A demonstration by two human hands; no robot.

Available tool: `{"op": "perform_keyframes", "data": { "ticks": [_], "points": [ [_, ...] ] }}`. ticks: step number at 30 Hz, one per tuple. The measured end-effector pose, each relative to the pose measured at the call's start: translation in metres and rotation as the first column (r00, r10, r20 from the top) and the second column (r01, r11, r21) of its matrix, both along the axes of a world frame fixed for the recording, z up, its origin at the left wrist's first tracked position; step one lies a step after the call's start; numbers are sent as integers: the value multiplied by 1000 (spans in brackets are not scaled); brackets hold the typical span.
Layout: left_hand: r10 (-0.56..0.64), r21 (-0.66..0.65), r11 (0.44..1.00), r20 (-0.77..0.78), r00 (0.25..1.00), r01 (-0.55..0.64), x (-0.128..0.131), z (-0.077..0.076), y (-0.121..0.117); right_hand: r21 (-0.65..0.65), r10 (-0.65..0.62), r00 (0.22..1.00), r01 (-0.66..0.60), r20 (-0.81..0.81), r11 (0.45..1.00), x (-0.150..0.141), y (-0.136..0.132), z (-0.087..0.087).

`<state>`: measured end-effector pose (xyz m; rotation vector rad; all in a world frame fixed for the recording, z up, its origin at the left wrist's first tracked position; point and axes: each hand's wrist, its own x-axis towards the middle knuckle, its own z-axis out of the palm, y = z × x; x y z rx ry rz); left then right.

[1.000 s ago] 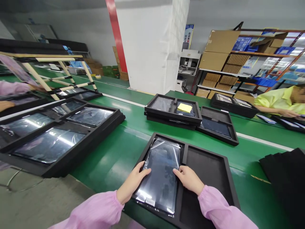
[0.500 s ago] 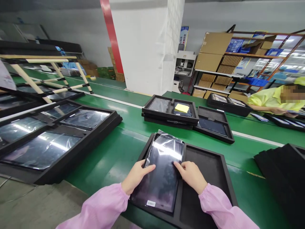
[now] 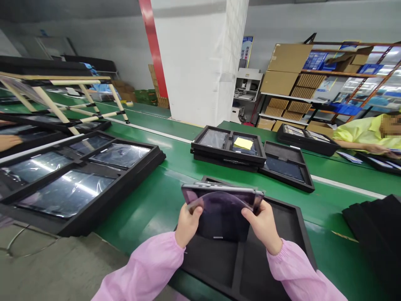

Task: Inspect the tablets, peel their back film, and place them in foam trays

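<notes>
Leaning steeply above a black tray [image 3: 208, 261], a flat, dark, glossy tablet [image 3: 219, 221] has a thin see-through film [image 3: 224, 197] bowing across its near face in a smooth arc. The left hand [image 3: 189, 221] and right hand [image 3: 262, 223] grip opposite sides, thumbs in front, other fingers mostly hidden behind, forearms slanting inward in gathered pink sleeves [image 3: 153, 265]. Half a second ago the tablet lay face up over the tray's left compartment; now it is tipped up, and that compartment's matte floor shows. Around the tray runs a shiny green bench [image 3: 147, 213], with stacked trays [image 3: 228, 160] beyond
</notes>
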<state>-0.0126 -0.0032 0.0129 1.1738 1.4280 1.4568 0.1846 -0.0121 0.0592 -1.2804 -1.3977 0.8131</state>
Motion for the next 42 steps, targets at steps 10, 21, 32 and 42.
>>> {"op": "perform_keyframes", "data": {
  "ticks": [10, 21, 32, 42],
  "points": [
    [233, 587, 772, 94, 968, -243, 38, 43, 47, 549, -36, 993, 92, -112, 831, -24, -17, 6],
    [-421, 682, 660, -11, 907, 314, 75, 59, 74, 380, 216, 976, -195, -13, 904, -9, -47, -1],
    [-650, 590, 578, -83, 755, 563, 96, 65, 82, 357, 208, 952, -117, -226, 927, 1, -48, -10],
    [-653, 560, 587, -99, 751, 585, 101, 66, 86, 311, 124, 958, -38, -260, 950, 8, -44, -10]
  ]
}}
